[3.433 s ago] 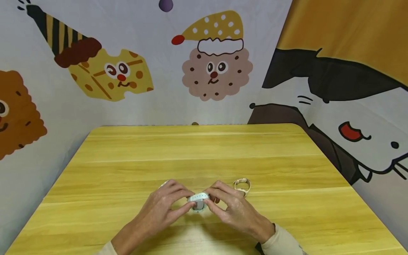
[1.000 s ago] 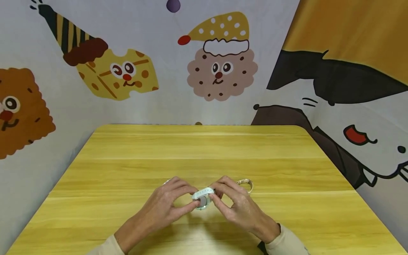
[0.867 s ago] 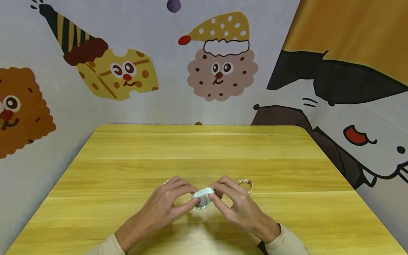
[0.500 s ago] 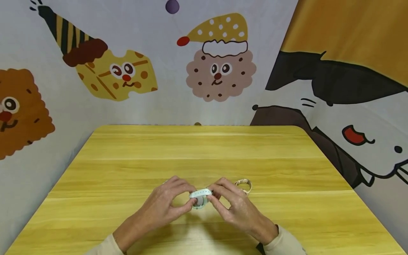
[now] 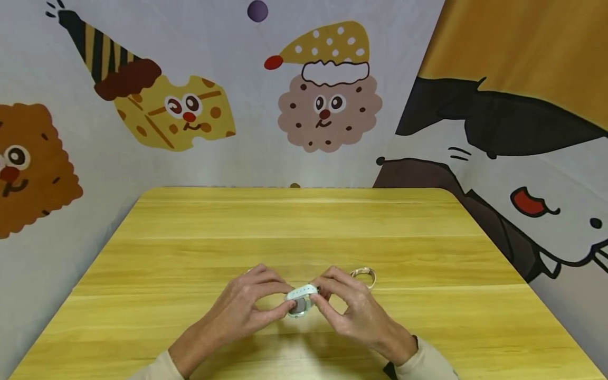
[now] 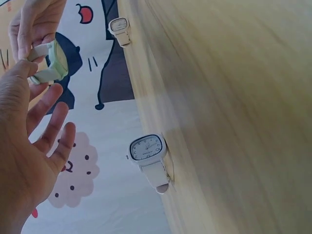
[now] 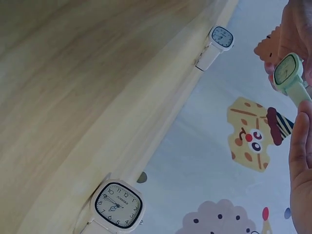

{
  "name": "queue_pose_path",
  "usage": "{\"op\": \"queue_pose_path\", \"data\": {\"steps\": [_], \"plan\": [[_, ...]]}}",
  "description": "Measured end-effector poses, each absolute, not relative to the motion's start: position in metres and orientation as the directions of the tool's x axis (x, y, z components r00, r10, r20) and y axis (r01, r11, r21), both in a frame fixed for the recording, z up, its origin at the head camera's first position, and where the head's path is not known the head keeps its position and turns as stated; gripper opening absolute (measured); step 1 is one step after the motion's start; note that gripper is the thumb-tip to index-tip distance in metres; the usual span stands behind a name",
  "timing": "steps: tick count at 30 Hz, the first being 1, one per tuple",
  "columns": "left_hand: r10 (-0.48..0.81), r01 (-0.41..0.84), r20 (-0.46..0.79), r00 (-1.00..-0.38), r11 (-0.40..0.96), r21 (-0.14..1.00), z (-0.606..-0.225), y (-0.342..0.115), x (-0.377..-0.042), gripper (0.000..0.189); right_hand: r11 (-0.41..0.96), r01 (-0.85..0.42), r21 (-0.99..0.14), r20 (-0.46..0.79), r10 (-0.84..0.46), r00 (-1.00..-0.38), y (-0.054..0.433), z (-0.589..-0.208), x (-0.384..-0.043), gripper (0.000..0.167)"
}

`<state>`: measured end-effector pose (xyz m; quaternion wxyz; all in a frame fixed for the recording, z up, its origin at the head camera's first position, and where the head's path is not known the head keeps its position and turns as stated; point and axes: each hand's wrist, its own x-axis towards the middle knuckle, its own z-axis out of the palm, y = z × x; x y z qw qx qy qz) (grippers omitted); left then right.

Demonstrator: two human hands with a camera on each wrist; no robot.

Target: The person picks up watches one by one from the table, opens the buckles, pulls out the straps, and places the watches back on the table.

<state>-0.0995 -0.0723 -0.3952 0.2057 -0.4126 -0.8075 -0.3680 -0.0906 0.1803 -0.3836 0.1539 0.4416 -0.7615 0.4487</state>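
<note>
Green watch (image 5: 300,305) just tips a touch, left hand (image 5: 248,296) and right hand (image 5: 349,302) both still pinching it, so strap (image 5: 302,291) fiddling seems ongoing.

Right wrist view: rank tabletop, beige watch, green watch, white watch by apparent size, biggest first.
1. Tabletop
2. Beige watch, cropped by frame
3. Green watch, partly hidden
4. White watch
Nearness to the camera may enlarge the beige one.
</note>
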Motion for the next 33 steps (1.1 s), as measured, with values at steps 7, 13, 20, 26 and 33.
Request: {"op": "queue_pose_path", "data": {"steps": [7, 13, 20, 26, 33], "plan": [[0.514, 0.786, 0.595, -0.618, 0.419, 0.454, -0.3924, -0.0705, -0.1009, 0.013, 0.202, -0.827, -0.524, 0.669, -0.503, -0.547, 0.1787, -0.3824, -0.0915, 0.018], [0.500, 0.790, 0.611, -0.613, 0.407, 0.459, -0.3918, -0.0721, -0.1012, 0.010, 0.211, -0.817, -0.536, 0.658, -0.502, -0.561, 0.1790, -0.3812, -0.0914, 0.019], [0.503, 0.797, 0.618, -0.604, 0.401, 0.452, -0.3908, -0.0695, -0.1007, 0.015, 0.185, -0.844, -0.504, 0.702, -0.482, -0.525, 0.1810, -0.3792, -0.0946, 0.012], [0.473, 0.773, 0.612, -0.634, 0.412, 0.482, -0.3923, -0.0684, -0.0969, 0.016, 0.182, -0.847, -0.500, 0.706, -0.480, -0.520, 0.1811, -0.3808, -0.0934, 0.014], [0.481, 0.810, 0.652, -0.586, 0.369, 0.456, -0.3917, -0.0681, -0.0973, 0.013, 0.229, -0.801, -0.553, 0.638, -0.501, -0.584, 0.1797, -0.3800, -0.0916, 0.026]]}}
